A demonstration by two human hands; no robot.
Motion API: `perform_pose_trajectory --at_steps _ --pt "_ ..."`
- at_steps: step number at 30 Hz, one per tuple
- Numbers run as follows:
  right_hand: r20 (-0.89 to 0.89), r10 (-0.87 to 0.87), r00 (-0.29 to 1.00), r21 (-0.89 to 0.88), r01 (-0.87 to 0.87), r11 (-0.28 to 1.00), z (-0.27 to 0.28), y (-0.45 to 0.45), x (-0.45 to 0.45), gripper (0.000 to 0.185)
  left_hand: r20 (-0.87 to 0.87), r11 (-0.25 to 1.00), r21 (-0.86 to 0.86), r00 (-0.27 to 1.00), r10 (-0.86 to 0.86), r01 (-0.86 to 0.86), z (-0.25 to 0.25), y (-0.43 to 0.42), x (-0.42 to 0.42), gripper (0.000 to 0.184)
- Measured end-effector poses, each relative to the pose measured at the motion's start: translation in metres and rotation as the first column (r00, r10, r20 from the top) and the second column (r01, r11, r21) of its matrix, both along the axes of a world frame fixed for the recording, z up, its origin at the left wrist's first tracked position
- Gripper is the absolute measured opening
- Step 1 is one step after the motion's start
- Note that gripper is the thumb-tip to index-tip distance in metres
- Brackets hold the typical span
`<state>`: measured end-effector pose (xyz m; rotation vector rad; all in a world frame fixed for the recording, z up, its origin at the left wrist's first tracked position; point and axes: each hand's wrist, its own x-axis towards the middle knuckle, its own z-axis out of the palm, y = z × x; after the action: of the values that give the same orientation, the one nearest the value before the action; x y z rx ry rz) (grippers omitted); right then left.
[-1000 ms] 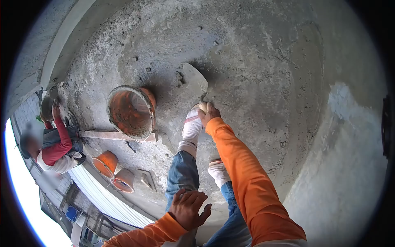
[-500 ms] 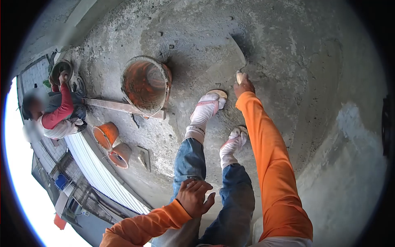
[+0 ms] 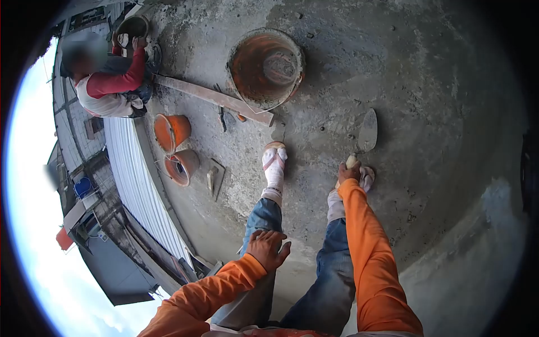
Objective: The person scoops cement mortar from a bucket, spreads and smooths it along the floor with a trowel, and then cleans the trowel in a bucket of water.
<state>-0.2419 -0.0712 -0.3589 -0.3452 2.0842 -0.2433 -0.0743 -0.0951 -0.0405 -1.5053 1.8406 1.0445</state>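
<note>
My right hand is closed around the light handle of a trowel. The trowel's pointed, grey-smeared blade is over the rough concrete floor, just beyond my sandalled right foot. I cannot tell whether the blade touches the concrete. My left hand lies over my left knee, fingers loosely apart, with nothing in it. A large orange bucket, its inside coated with grey mortar, stands ahead of my left foot.
A long board lies near the bucket, with a dark tool beside it. Two small orange buckets and a float sit to the left. Further off, a person crouches, holding a bucket. Corrugated sheeting borders the floor.
The trowel and my right hand have come back closer to my right foot. My feet stand differently, and the view has shifted. My left hand still rests on the knee.
</note>
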Motion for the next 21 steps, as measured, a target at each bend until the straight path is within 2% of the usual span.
perform_pose_trajectory --at_steps 1,2,3,5,6,7,8,9,11,13,15,17,19,21 --pt "0.126 0.05 0.991 0.085 -0.061 0.994 0.011 -0.01 0.021 0.043 0.065 0.999 0.032 0.998 0.02 -0.022 -0.005 0.0 0.02 0.027" --pt "0.145 0.147 0.978 -0.067 -0.139 0.988 -0.001 -0.002 0.048 0.045 0.135 0.998 0.039 0.99 0.038 -0.043 -0.011 0.001 0.041 0.029" --pt "0.143 0.15 0.978 -0.064 -0.142 0.988 0.001 -0.006 0.059 0.045 0.202 0.997 0.044 0.978 0.056 -0.067 -0.016 0.001 0.061 0.031" --pt "0.448 0.045 0.893 -0.12 0.01 0.993 0.012 -0.019 0.084 0.047 0.225 0.999 0.038 0.974 0.028 -0.037 -0.025 0.001 0.102 0.032" --pt "0.381 -0.058 0.923 -0.171 0.132 0.976 0.036 -0.036 0.094 0.046 0.252 1.0 0.023 0.968 0.002 -0.008 -0.027 -0.002 0.119 0.033" --pt "0.387 -0.031 0.922 -0.177 0.107 0.978 0.06 -0.056 0.1 0.046 0.257 0.999 0.017 0.966 0.03 -0.036 -0.027 -0.008 0.131 0.033" --pt "0.364 -0.25 0.897 -0.184 0.333 0.925 0.086 -0.077 0.105 0.042 0.262 0.999 0.037 0.965 0.001 -0.011 -0.027 -0.019 0.14 0.032" --pt "0.339 -0.466 0.817 -0.204 0.547 0.812 0.108 -0.102 0.111 0.039 0.258 0.998 0.053 0.965 -0.038 0.025 -0.03 -0.033 0.152 0.032" --pt "0.242 -0.379 0.893 -0.257 0.435 0.863 0.14 -0.145 0.118 0.035 0.233 0.998 0.054 0.972 -0.026 0.014 -0.025 -0.048 0.179 0.032" --pt "0.113 -0.247 0.962 -0.266 0.269 0.926 0.131 -0.176 0.127 0.04 0.128 0.994 0.056 0.988 0.09 -0.098 -0.019 -0.065 0.21 0.03" --pt "-0.007 -0.386 0.922 -0.323 0.363 0.874 0.116 -0.214 0.145 0.048 0.096 0.993 0.08 0.993 0.074 -0.082 -0.011 -0.074 0.232 0.03" --pt "-0.217 -0.461 0.861 -0.342 0.375 0.862 0.068 -0.24 0.143 0.062 0.046 0.991 0.06 0.992 0.119 -0.122 -0.01 -0.082 0.249 0.03" --pt "-0.229 -0.586 0.778 -0.173 0.559 0.811 0.031 -0.264 0.129 0.059 -0.001 0.981 0.024 0.981 0.192 -0.192 -0.008 -0.089 0.265 0.03" --pt "-0.103 -0.609 0.786 -0.113 0.599 0.792 0.035 -0.285 0.13 0.053 -0.029 0.967 0.028 0.967 0.253 -0.252 -0.006 -0.094 0.285 0.029"
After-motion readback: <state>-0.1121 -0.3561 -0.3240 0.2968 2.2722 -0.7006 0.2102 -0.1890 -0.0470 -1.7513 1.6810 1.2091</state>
